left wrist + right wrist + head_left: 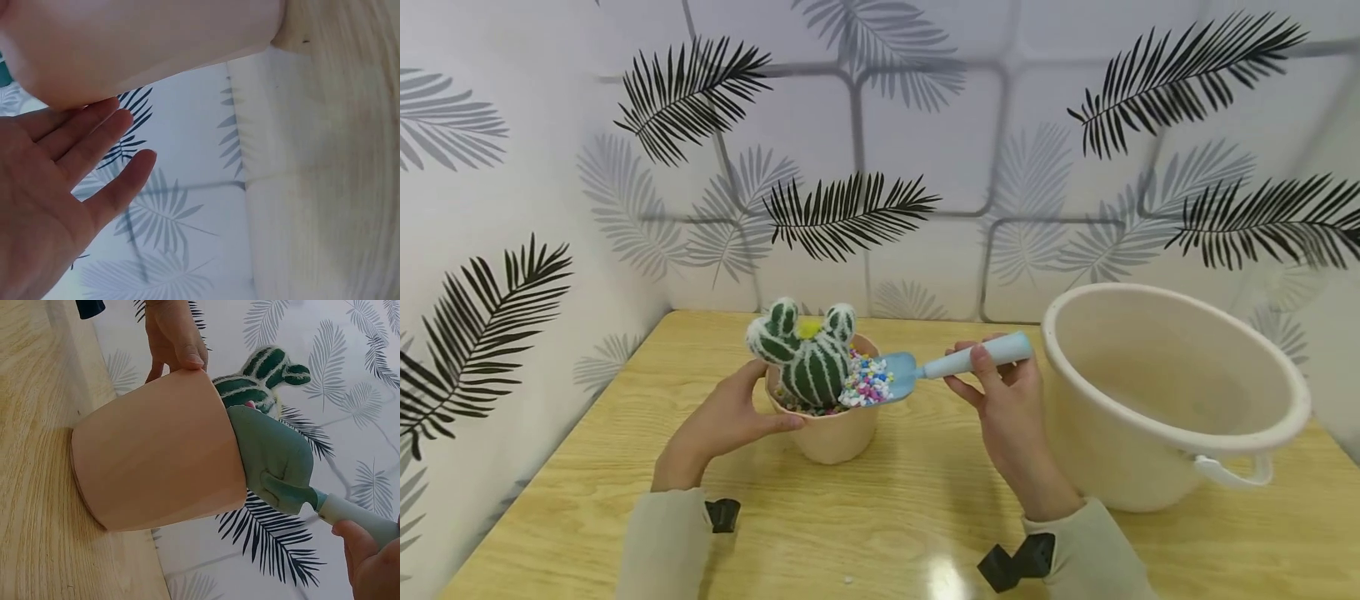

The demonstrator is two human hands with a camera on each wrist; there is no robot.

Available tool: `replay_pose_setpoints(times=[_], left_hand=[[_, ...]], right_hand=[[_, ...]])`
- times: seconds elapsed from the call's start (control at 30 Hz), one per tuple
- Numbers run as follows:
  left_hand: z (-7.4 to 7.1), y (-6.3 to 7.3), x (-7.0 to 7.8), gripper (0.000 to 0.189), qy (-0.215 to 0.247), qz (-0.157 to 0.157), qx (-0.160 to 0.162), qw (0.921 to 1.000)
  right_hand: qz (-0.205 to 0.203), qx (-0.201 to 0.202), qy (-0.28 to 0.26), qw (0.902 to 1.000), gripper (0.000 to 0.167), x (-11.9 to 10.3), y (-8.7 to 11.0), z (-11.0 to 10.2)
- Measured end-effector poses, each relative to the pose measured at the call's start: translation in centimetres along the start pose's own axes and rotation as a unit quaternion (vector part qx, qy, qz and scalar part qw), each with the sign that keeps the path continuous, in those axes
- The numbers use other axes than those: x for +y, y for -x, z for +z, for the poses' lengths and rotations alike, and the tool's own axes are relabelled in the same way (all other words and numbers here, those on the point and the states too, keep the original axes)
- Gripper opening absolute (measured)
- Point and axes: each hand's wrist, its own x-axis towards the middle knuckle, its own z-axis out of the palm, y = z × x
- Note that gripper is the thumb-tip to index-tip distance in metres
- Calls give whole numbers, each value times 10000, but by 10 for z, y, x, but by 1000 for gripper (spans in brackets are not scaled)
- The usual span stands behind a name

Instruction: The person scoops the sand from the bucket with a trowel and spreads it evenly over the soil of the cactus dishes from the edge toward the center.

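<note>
On the pale wooden table [895, 517], bare boards are lying nearest the sleeves, and the left hand [722, 421] is steadying the peach plastic pot [835, 437] with straight, relaxed fingers against its side. The right hand [1011, 408] is gripping the light-blue plastic trowel [958, 360], its blade of coloured gravel [867, 385] resting over the pot's rim beside the green-and-white striped toy cactus [808, 358]. A large cream plastic bucket [1172, 392] is crowding the right side just beside that hand, before the leaf-patterned wall [925, 167]; no writing is showing.

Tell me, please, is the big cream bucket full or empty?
Empty: the head view shows the bucket with bare inner walls and floor.
</note>
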Motion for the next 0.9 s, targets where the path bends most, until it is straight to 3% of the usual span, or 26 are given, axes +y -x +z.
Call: replay_pose_setpoints(times=[0.17,0.37,0.47,0.7,0.9], left_hand=[[-9,7,1,78,-231,-98,53,9997],[-5,1,-6,89,499,101,-103,9986],[0,-1,-8,83,683,176,-165,9974],[2,-3,-8,81,546,141,-104,9984],[0,-3,-4,94,549,100,-252,9981]], right_hand=[[-66,13,-61,10000,10,4,1,0],[-198,-38,-124,9997,10,6,2,1],[-234,-82,-80,9997,10,5,1,2],[-387,-85,73,9992,8,3,1,4],[-544,45,102,9985,6,2,0,2]])
